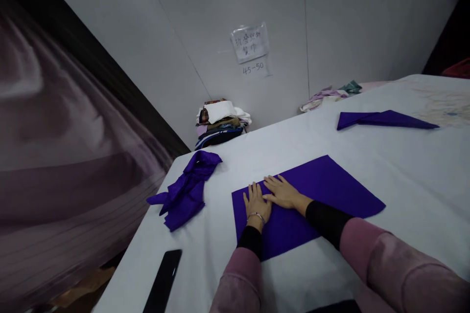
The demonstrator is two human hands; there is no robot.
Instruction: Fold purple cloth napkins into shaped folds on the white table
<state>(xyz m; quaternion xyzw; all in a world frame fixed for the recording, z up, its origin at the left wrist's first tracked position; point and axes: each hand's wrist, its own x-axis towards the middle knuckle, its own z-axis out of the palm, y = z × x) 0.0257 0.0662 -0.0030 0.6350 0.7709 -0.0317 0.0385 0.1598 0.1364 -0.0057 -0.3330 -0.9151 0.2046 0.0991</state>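
Note:
A purple cloth napkin (pixel 323 186) lies flat on the white-covered table (pixel 293 283) in front of me. My left hand (pixel 257 205), with a bracelet at the wrist, presses on it near its left end, fingers stretched out. Just to the right, my right hand (pixel 282 191) rests palm down by the cloth's far edge, its fingers also spread. The two hands nearly meet, thumb beside hand. Neither one grips anything.
Crumpled purple cloth (pixel 191 190) lies at the left, and a folded purple cloth (pixel 385 120) at the far right. A black phone (pixel 163 281) is near the left edge. Stacked clothes (pixel 222 122) stand beyond the table, by a wall bearing a paper sign (pixel 250 44).

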